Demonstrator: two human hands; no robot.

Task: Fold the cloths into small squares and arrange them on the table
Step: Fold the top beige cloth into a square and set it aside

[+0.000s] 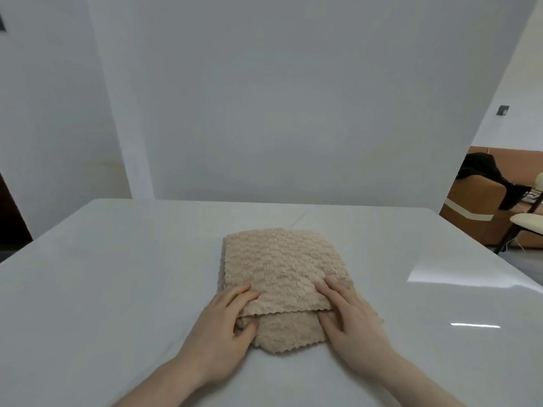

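The beige cloth (282, 268) lay folded near the middle of the desk (117, 274), toward its near edge, with an upper layer overlapping a lower flap; the left hand (226, 327) pinched that layer's near left corner, thumb beneath and fingers (244, 292) on top; the right hand (352, 321) rested with fingers spread flat on the right corner, thumb tucked under the layer; the step looked like a fold mid-way; next, probably, squaring the edges and pressing flat; a brown sofa (482, 207) stood beyond the desk's far right corner.
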